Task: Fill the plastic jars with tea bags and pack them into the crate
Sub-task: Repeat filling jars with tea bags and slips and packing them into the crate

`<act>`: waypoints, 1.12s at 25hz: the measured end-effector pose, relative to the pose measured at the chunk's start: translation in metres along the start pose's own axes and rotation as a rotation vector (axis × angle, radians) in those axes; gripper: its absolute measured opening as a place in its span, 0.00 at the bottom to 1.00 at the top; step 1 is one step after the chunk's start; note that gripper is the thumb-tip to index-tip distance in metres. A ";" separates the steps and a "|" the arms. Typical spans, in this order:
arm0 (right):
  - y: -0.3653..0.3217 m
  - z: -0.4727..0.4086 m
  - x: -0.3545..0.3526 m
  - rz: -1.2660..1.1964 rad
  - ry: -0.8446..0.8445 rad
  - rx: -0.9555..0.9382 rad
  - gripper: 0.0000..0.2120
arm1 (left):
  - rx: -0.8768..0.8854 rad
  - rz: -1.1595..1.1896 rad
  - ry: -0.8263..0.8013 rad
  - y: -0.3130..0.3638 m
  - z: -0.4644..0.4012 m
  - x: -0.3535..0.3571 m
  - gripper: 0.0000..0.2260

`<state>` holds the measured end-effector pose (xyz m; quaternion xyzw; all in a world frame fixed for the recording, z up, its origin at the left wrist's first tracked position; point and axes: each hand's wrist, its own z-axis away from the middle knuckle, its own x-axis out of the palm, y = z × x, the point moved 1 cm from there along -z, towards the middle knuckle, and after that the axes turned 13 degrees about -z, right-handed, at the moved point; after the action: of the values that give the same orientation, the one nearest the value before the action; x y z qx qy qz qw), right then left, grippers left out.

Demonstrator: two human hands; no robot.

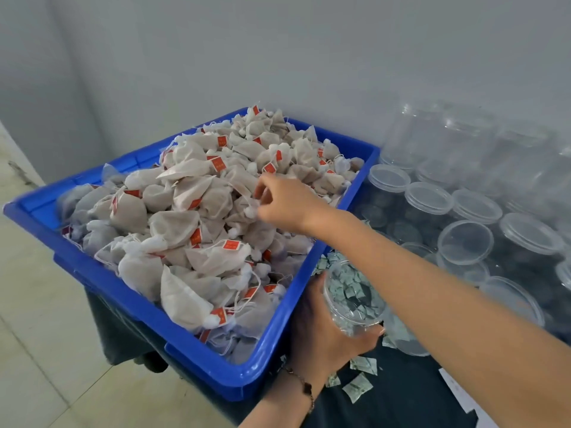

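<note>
In the head view the clear plastic jars with lids (pixel 466 208) at right blur together against the wall and run off the frame edge, and the right forearm hides part of the clear plastic jar of small green packets (pixel 355 299) at lower centre. The left hand (pixel 327 332) grips that jar from below, thumb curled round its side. The right hand (pixel 285 203) reaches to frame centre, fingertips pinching the gathered top of 1 white mesh tea bag (pixel 250 208) in the heaped blue plastic crate (pixel 268 344).

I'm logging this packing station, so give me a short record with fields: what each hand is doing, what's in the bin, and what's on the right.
left hand: holds a clear jar, small packets seen through its wall
right hand: pinches a tea bag on the pile
blue bin: heaped with tea bags with red tags
right side: empty jars, open tops up
loose packets: on the dark surface by the left wrist
</note>
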<state>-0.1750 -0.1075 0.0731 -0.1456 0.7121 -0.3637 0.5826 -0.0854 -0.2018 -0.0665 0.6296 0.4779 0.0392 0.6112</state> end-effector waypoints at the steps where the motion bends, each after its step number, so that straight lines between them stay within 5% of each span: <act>1: -0.002 0.004 0.006 0.052 -0.042 -0.014 0.16 | -0.006 0.016 -0.013 -0.001 0.000 0.001 0.48; 14: -0.034 0.067 -0.081 0.043 0.430 -0.188 0.03 | 0.101 0.036 0.144 0.003 -0.001 -0.001 0.43; 17: -0.030 0.105 -0.095 0.042 0.318 -0.131 0.05 | 0.062 0.007 0.139 0.001 0.000 0.001 0.43; 21: -0.008 0.128 -0.067 0.329 -0.167 0.162 0.02 | 0.061 -0.066 0.176 0.002 -0.001 -0.001 0.42; 25: -0.006 0.092 -0.043 0.326 0.006 -0.036 0.08 | 0.050 -0.026 0.094 0.003 0.000 -0.003 0.45; 28: -0.005 0.047 -0.007 0.340 -0.137 -0.045 0.11 | 0.014 0.028 0.027 0.007 -0.001 -0.007 0.45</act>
<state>-0.1299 -0.1231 0.0785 -0.0605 0.6932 -0.2331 0.6793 -0.0860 -0.2043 -0.0566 0.6400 0.4776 0.0528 0.5996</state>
